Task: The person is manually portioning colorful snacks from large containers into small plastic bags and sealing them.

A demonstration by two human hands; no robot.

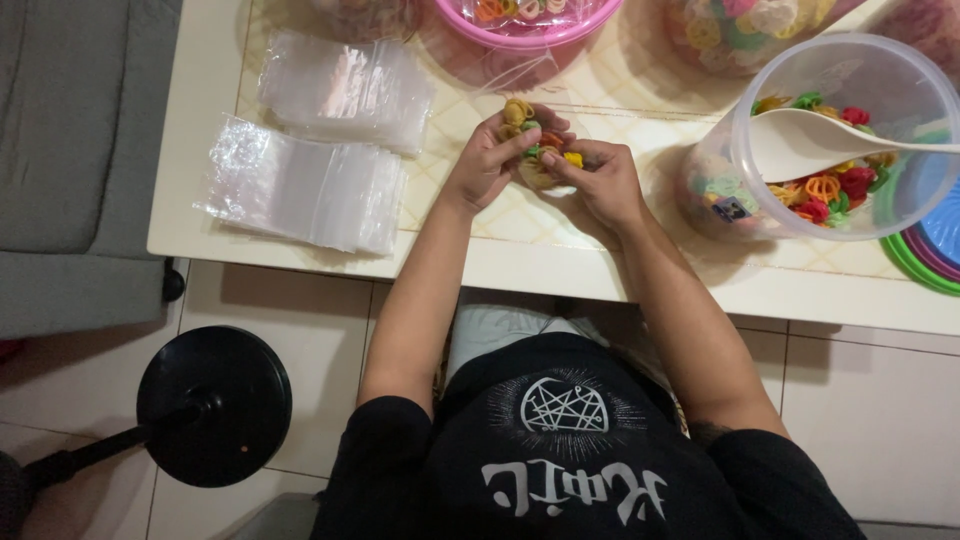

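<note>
Head view, looking down. A small clear bag of coloured ring snacks [540, 150] is held at upper centre of frame, just above the table [520, 265]. Left hand [492, 155] is closed on the bag's left side, fingers curled over its top. Right hand [600, 175] is closed on the bag's right side, thumb and fingertips pinching near the opening. Both hands are touching the bag; it is gripped between them. Contents seen: yellow, orange, green pieces.

Two stacks of empty clear plastic bags [320, 170] are laid at upper left of frame, well apart from the hands. A clear round container [840, 130] w/ mixed coloured snacks is seen at upper right, near the right hand; a cream scoop [830, 140] is lying inside it, handle pointing right. Stacked coloured lids [925, 255] are at the right edge, just beside the container. A pink bowl [525, 25] w/ snacks is at top centre. A black round stand base [215, 405] is on the floor, lower left.
</note>
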